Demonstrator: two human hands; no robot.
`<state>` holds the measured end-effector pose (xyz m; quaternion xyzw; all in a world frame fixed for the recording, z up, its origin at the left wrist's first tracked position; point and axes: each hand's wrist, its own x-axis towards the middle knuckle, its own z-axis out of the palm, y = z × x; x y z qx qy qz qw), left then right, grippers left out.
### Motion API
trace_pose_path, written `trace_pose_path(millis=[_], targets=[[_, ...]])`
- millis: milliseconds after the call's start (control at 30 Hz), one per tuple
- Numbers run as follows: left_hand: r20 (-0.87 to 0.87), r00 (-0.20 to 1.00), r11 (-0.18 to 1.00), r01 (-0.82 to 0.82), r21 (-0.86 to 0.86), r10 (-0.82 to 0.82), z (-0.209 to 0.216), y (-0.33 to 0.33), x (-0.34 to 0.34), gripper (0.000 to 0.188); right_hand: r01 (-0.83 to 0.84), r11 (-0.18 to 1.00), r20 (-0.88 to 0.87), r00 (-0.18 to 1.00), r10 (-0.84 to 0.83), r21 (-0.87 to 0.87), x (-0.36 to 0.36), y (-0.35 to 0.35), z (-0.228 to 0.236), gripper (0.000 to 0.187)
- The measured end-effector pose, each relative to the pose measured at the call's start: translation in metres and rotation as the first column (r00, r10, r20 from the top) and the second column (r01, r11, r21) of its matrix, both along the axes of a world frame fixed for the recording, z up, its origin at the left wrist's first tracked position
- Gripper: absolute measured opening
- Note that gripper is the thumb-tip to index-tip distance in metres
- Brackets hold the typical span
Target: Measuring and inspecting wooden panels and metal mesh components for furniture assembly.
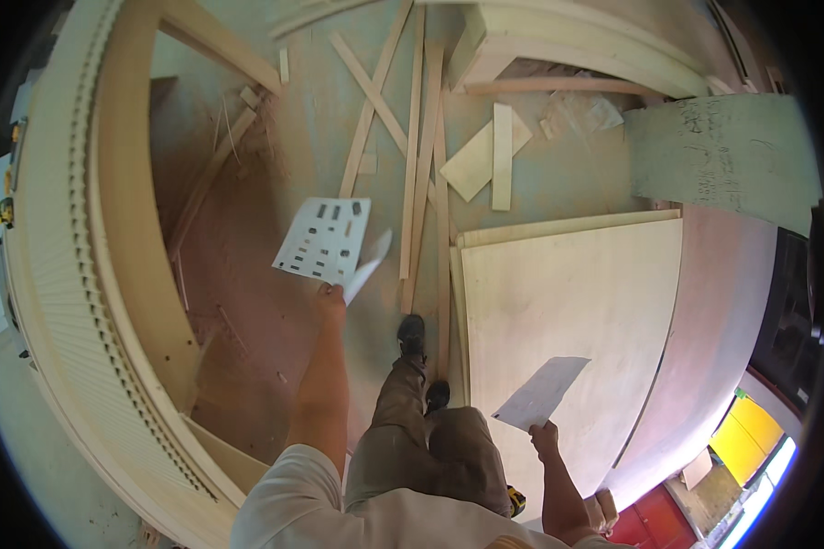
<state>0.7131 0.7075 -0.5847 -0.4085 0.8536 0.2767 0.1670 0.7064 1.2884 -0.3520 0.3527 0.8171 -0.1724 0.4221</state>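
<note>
My left hand (332, 295) is closed on the lower edge of some printed paper sheets (325, 240), held out in front of me. Small dark and tan pictures in rows cover the top page, and a white page (370, 263) curls away beside it. Over on the right, my right hand (544, 439) pinches the corner of a single paper sheet (542, 393). That sheet looks mostly plain, with faint marks, and hangs in front of a large pale plywood panel (568, 293). The two papers are well apart.
Long wooden strips (421, 137) lie crossed on the floor ahead of my shoes (412, 337), with a short board (502, 156) to their right. A large wooden frame with a ribbed edge (64, 274) curves along my left. Another wooden frame (558, 41) stands at the far right.
</note>
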Motion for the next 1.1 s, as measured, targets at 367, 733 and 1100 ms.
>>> trace_pose_path(millis=[367, 733, 1100], targets=[[-0.157, 0.923, 0.934, -0.358, -0.011, 0.352, 0.293, -0.044, -0.057, 0.027, -0.42, 0.905, -0.098, 0.905, 0.413, -0.061, -0.082, -0.029, 0.017, 0.034], [-0.643, 0.761, 0.959, -0.107, -0.264, -0.092, 0.423, -0.166, -0.221, 0.023, -0.648, 0.753, -0.561, 0.666, 0.491, -0.11, -0.251, -0.233, 0.019, 0.034], [-0.857, 0.511, 0.975, -0.216, -0.045, 0.074, 0.509, -0.306, -0.402, 0.026, -0.899, 0.347, -0.922, 0.342, 0.179, -0.267, -0.553, -0.53, 0.188, 0.023]])
